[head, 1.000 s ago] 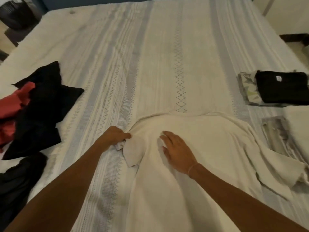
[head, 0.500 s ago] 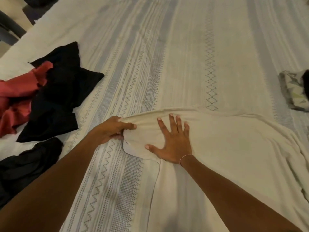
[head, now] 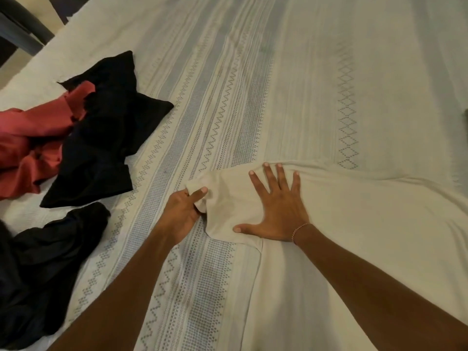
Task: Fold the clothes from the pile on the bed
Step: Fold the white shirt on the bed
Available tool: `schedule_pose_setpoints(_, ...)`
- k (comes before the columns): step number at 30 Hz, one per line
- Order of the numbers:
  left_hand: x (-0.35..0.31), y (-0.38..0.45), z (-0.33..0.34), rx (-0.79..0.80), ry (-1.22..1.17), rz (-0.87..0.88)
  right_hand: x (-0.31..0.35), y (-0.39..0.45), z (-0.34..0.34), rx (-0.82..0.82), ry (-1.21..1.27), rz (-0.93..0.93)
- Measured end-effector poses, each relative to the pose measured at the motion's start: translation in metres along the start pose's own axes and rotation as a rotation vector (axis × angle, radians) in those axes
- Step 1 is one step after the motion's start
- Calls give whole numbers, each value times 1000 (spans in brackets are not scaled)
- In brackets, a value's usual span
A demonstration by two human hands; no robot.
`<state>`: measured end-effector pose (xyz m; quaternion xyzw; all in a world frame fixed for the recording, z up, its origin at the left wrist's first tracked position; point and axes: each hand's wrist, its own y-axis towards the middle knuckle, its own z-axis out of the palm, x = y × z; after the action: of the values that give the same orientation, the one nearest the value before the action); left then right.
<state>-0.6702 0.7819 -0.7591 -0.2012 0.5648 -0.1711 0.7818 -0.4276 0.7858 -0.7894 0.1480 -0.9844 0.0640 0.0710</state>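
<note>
On the bed (head: 316, 72), patterned cover with grey stripes and zigzags, cream shirt (head: 354, 236) spread flat across the near right side, sleeve end reaching toward the middle. No baskets or bins anywhere in view, just loose stuff on the cover. Over at the left edge: unfolded pile with a crumpled black garment (head: 106, 138) on top of a red garment (head: 30, 143), and another dark garment (head: 45, 262) bunched just below, nearer the camera.

Left hand (head: 182, 214) curled tight, thumb and fingers pinching the bunched sleeve tip of the cream shirt, thumb lying on top of the fabric. Right hand (head: 276, 211) flat on the sleeve just beside it, palm down, fingers (head: 281, 178) straight and fanned wide apart, thumb stuck out toward the left hand, pressing the cloth into the bed. Thin bracelet (head: 300, 230) on that wrist. Both hands close together, not quite touching, sleeve fabric between them.
</note>
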Motion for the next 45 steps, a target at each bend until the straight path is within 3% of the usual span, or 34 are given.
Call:
schedule_pose_setpoints(5,1,5,10,-307,347,323,0,0,0,-7,-5,5)
schedule_pose_setpoints(8,3,7,2,-451,772,495,0,0,0,-16,-8,9)
schedule_pose_setpoints(11,9,11,-18,-565,1108,470,0,0,2,-18,-13,9)
schedule_pose_setpoints(19,25,19,-10,-742,1359,279,-1,1,6,-17,-39,3)
schedule_pose_setpoints(29,19,16,-21,-623,1254,191,0,-27,-13,73,-20,86)
schedule_pose_setpoints(31,16,3,-5,-675,1356,251,-15,-64,-9,27,61,138)
schedule_pose_setpoints(33,20,-12,20,-772,1559,483,-36,-108,-2,-34,99,226)
schedule_pose_setpoints(35,45,-23,73,-635,1627,784,-68,-153,1,-52,107,333)
schedule_pose_setpoints(38,106,-29,167,-184,1554,1079,-115,-202,-1,-162,119,438)
schedule_pose_setpoints(42,172,-55,321,309,1485,1152,-196,-247,-26,-298,41,599)
schedule_pose_setpoints(45,202,-65,404,468,1423,1111,-251,-262,-51,-164,27,733)
